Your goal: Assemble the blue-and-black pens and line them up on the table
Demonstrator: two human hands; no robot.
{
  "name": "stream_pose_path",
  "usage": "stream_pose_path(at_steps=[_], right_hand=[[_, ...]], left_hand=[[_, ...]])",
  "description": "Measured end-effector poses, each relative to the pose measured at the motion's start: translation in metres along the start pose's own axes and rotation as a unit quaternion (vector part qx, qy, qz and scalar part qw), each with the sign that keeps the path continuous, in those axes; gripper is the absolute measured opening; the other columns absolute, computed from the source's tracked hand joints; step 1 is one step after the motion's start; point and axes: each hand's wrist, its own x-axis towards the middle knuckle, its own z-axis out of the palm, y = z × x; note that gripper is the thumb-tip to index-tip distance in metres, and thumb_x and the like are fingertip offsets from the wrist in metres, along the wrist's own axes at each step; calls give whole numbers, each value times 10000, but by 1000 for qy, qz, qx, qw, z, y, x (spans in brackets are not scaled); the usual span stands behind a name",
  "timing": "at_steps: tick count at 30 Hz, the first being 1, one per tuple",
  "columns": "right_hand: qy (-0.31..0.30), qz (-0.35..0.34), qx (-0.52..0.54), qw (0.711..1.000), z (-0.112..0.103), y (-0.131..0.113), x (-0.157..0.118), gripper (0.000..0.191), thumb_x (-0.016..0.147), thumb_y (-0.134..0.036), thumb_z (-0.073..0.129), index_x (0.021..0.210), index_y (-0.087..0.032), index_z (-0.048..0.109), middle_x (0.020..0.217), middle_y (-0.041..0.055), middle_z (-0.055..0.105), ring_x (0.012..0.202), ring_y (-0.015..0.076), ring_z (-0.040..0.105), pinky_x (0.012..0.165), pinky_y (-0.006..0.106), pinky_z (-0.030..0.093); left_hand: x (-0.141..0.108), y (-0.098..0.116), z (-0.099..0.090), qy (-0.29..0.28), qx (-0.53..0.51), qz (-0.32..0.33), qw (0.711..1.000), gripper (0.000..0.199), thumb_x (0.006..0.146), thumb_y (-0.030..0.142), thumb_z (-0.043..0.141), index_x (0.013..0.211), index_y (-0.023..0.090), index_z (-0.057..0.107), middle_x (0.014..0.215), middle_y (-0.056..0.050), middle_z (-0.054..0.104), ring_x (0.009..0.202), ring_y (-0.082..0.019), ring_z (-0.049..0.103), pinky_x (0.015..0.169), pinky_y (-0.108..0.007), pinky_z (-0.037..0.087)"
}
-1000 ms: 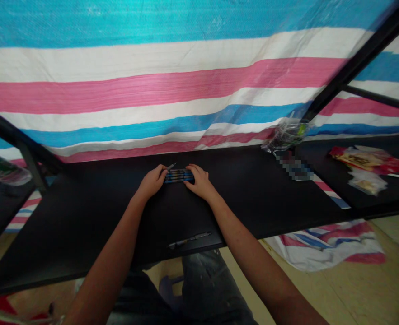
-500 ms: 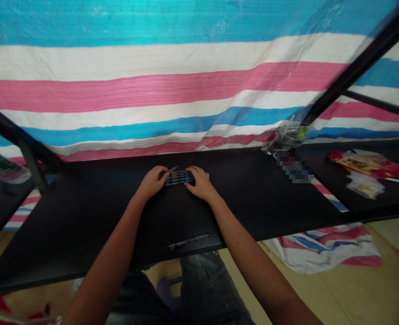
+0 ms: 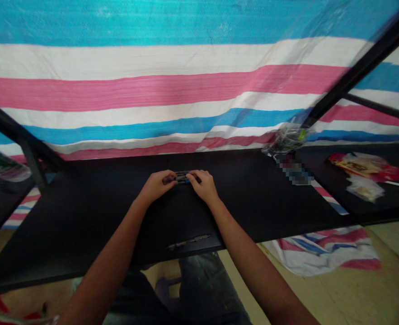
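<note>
Several dark pens [image 3: 182,177] with bits of blue lie side by side in a small bundle at the middle of the black table [image 3: 250,194]. Round the bundle's left end, my left hand [image 3: 159,184] is closed, thumb in front and fingers behind. My right hand [image 3: 202,183] grips the right end in the same way. Both hands hide the ends of the pens. One separate pen [image 3: 190,242] lies near the table's front edge, slightly slanted, touched by neither hand.
Crumpled clear plastic [image 3: 285,137] and a pixelated item [image 3: 296,169] are at the back right. Farther right lie a red and yellow bag [image 3: 365,164] and a clear packet [image 3: 365,187]. Black frame bars [image 3: 335,85] and a striped sheet [image 3: 152,92] stand behind.
My left hand has shifted slightly right, its thumb now across the front of the pens. The slanted pen by my left fingers no longer stands out, and both hands cover more of the bundle.
</note>
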Motion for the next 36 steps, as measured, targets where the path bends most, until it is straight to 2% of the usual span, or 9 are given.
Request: stream_pose_path(at_steps=[4,10,14,17,19,24,27,32,36], right_hand=[[18,-2,95,995,5,0,-1,221,936,-347,572,793,-208,670,728,38,673,691,189,623,707,326,491],[35,-4,175,984,10,1,-2,67,892,-250,597,929,-216,641,913,51,671,849,193,644,798,336,522],[32,32,209,977,12,1,-3,372,836,-309,694,1176,-236,561,994,45,664,773,164,627,671,289,513],[5,33,160,986,10,-1,-3,166,886,-344,648,989,-214,638,803,22,657,653,153,586,629,292,484],[4,14,137,990,8,-3,-3,133,906,-325,620,853,-206,649,759,29,653,667,167,593,654,308,488],[25,-27,162,986,6,-5,-3,93,900,-203,560,953,-217,636,946,57,638,835,195,619,769,340,511],[28,-6,196,980,8,-3,-4,112,882,-204,581,980,-226,630,944,46,624,826,188,615,774,341,511],[26,105,321,941,9,2,-1,140,846,-274,660,976,-223,662,813,11,651,724,167,620,706,315,522],[9,160,462,872,6,-2,0,151,845,-313,690,953,-229,625,1003,37,731,745,150,690,669,280,539]], left_hand=[[0,2,3,-1,-16,-4,1000,162,806,251,701,945,167,699,804,-1,698,582,-91,544,585,-205,429],[-1,-4,2,14,-37,-22,999,174,814,301,717,908,157,700,732,0,684,601,-107,567,585,-209,438],[-2,-4,3,15,-40,-18,999,163,820,293,709,901,152,703,715,1,676,590,-102,559,578,-205,428],[-2,-2,4,17,-45,-10,999,170,816,296,713,905,152,697,727,2,673,583,-96,555,573,-200,429],[-2,-1,5,16,-49,-8,999,177,815,303,718,905,152,694,729,2,674,578,-94,551,570,-199,430],[-2,-1,1,17,-48,-4,999,174,849,322,687,900,156,700,729,-6,686,596,-106,564,586,-207,440],[-2,0,-3,22,-42,-2,999,178,860,319,669,912,152,702,716,-8,678,596,-112,568,586,-214,436],[-2,1,-2,13,-36,-1,999,181,864,303,648,954,156,703,726,-7,678,591,-112,568,584,-216,431],[-3,2,0,8,-30,1,1000,173,862,296,644,949,157,698,724,-4,672,592,-110,564,585,-214,424]])
